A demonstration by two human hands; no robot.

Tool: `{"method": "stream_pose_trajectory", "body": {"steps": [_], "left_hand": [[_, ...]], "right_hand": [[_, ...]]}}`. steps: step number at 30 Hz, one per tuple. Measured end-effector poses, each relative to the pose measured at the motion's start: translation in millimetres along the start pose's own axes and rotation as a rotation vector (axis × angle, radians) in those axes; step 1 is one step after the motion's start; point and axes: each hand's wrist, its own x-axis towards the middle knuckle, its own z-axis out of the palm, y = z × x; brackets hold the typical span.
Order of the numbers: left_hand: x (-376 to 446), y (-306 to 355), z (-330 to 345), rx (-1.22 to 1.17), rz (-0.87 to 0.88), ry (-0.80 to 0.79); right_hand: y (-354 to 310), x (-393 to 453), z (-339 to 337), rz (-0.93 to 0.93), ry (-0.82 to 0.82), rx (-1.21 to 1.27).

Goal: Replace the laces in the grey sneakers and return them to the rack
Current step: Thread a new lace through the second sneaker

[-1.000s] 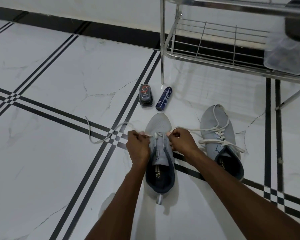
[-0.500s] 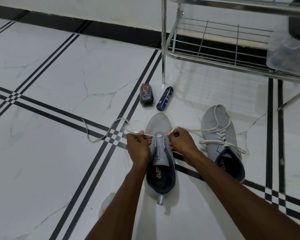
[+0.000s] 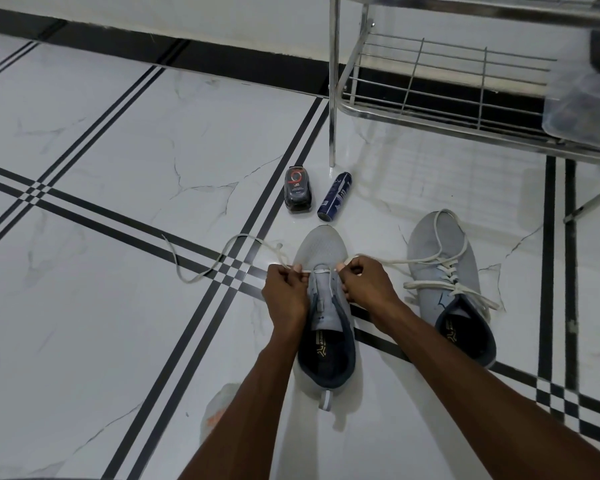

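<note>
the glossy white marble-look tiled floor (image 3: 94, 334) is crossed by paired thin black inlay lines (image 3: 194, 341) that meet in small checkered squares. along the far edge runs a wide black skirting band (image 3: 187, 57) beneath a plain white wall (image 3: 187, 15). soft light reflects off the tiles. a black shoe-polish sponge case with a red ring label (image 3: 297, 190) and a dark blue spray can lying on its side (image 3: 334, 197) rest side by side on the floor.
</note>
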Motion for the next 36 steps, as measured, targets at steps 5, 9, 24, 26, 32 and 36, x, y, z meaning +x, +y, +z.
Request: {"method": "stream_pose_trajectory", "body": {"steps": [5,9,24,26,32,36], "left_hand": [[0.4,-3.3,0.7,-0.001,0.007,0.005],[-2.0,-1.0,-0.8,0.014,0.02,-0.005],[-9.2,56.2,-8.8,-0.1,0.076,-0.276],[-7.8,75.2,-10.1,-0.115,0.128,-0.294],[6.3,145.6,-20.5,-0.084,0.263,-0.282],[11.4,197.7,-23.0,-0.064,0.325,-0.256]], "right_hand": [[-3.6,-2.0,0.9,0.003,-0.001,0.003],[-5.7,-4.1,0.2,0.015,-0.002,0.014],[-58.3,-12.2,-14.8,-0.118,-0.082,0.132],[-76.6,-14.7,-21.0,-0.162,-0.085,0.123],[-145.5,-23.8,-45.6,-0.296,-0.035,0.107],[-192.2,-31.6,-59.3,-0.362,-0.01,0.103]]}}
